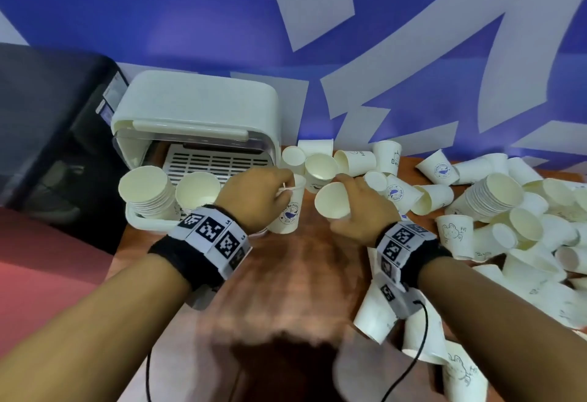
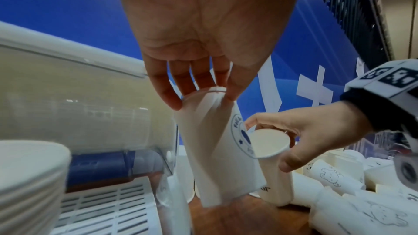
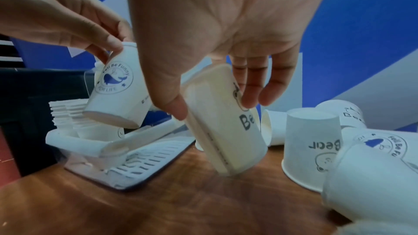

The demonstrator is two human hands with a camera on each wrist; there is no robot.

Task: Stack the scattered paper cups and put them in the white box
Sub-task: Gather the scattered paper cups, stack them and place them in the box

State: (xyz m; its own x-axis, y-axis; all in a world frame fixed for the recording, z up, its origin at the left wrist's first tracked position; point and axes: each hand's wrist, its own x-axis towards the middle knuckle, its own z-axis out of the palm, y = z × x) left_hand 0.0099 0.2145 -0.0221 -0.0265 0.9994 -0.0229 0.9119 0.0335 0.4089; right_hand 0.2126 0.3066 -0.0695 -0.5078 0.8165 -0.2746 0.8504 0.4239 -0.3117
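My left hand (image 1: 284,185) pinches the rim of a white paper cup with a blue whale logo (image 1: 287,215), which hangs tilted over the wooden table beside the white box (image 1: 197,106). In the left wrist view, my left hand (image 2: 203,96) grips that whale cup (image 2: 214,149) from above. My right hand (image 1: 344,201) holds a second cup (image 1: 332,200) by its side, mouth towards me. In the right wrist view, my right hand (image 3: 213,106) has thumb and fingers round this "Be" cup (image 3: 226,122). The two cups are close together but apart. Two stacks of cups (image 1: 146,188) stand in the box's front.
A big heap of loose paper cups (image 1: 508,217) covers the table's right side, with more behind my hands (image 1: 320,166). The box's lid is raised and its slotted tray (image 1: 209,163) shows. A dark object (image 1: 47,131) stands left of the box. Bare wood (image 1: 286,274) lies before me.
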